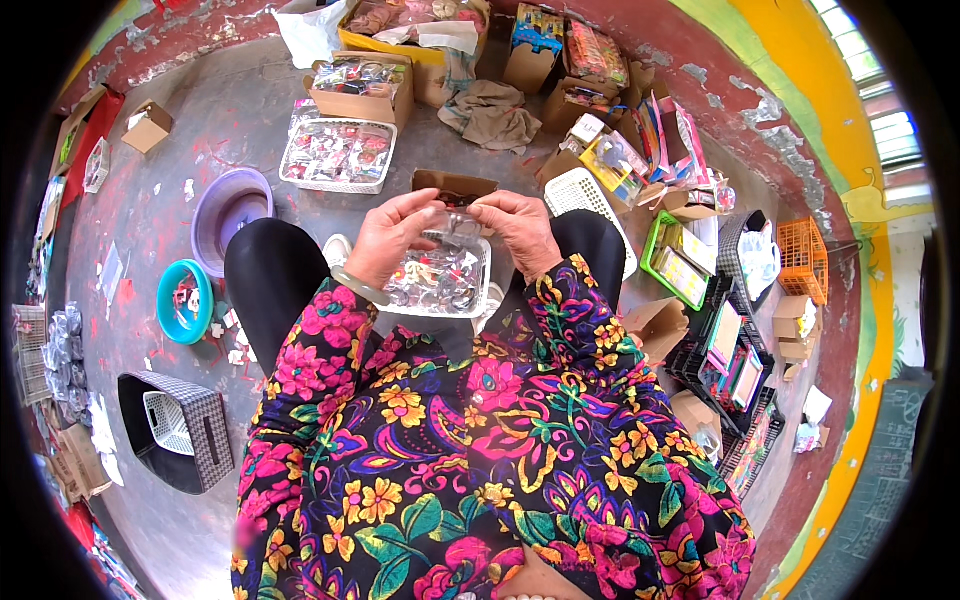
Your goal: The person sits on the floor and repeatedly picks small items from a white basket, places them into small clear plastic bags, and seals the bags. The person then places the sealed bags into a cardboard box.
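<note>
Roughly midway is how this is looking, judged from what is lying around you. You are sitting on the grey floor (250, 120) with cardboard boxes (362, 88) and baskets spreading out ahead of you, and the white mesh basket (338, 153) beyond your left knee is already lying full of small clear packets, as is the open box behind it. That share is reading as finished. The purple basin (232, 208) and the teal bowl (184, 300) to your left are holding little or nothing, and the checked bin (178, 428) by your left hip is standing with only a white basket inside.

Closer in, the white tray (440, 280) is resting on your lap between your knees and is holding a heap of small trinkets, so plenty seems to be waiting.

Smallest of all, the clear packet (452, 222) is hovering just above that tray, stretched between your hands. Your left hand (388, 240) is pinching its left edge between thumb and fingertips, and your right hand (518, 230) is pinching the right edge the same way. Whether the packet is already filled or sealed is too small to tell.
</note>
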Demonstrator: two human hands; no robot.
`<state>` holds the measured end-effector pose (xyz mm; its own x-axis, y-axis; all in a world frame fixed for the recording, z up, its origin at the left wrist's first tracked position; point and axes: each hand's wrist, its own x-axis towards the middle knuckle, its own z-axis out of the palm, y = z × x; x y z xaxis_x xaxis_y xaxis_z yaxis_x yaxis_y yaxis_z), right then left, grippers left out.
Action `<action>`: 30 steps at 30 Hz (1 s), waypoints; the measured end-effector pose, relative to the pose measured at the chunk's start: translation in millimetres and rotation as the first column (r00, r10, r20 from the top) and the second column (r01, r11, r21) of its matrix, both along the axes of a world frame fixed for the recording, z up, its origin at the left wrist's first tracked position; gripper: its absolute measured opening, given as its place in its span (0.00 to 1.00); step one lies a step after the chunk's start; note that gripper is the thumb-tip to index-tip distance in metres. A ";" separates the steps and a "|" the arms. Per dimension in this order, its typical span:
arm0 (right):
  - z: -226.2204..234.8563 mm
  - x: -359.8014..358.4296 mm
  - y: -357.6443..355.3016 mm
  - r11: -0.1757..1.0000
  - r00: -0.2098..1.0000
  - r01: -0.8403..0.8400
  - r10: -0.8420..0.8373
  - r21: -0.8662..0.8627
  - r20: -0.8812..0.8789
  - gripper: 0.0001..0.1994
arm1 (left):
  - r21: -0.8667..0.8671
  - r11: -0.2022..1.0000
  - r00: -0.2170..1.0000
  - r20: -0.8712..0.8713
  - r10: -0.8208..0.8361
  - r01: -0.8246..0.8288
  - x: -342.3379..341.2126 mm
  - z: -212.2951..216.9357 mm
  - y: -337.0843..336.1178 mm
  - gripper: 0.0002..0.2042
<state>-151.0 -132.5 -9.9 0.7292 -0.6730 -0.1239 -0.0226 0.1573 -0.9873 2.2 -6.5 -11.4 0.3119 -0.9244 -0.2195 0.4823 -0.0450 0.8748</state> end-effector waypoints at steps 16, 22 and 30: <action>-4.1 1.2 7.1 0.889 0.985 -0.114 0.158 -0.444 0.063 0.03 | -0.009 0.995 0.781 0.620 -0.073 0.101 0.8 -26.4 -3.6 0.06; -6.5 -2.8 8.2 0.947 0.996 -0.048 0.068 -0.319 0.050 0.04 | 0.041 0.997 0.817 0.572 -0.077 0.065 2.0 -25.9 -2.5 0.06; -15.4 -3.4 13.3 0.956 0.979 -0.153 0.111 -0.249 -0.173 0.06 | 0.135 0.989 0.659 0.749 -0.065 -0.055 10.0 -15.6 2.9 0.08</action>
<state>-154.3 -119.2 -25.3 0.7995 -0.5958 -0.0765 -0.1819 -0.1187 -0.9761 12.3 -3.6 -27.0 0.4211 -0.9064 -0.0335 -0.3356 -0.1900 0.9227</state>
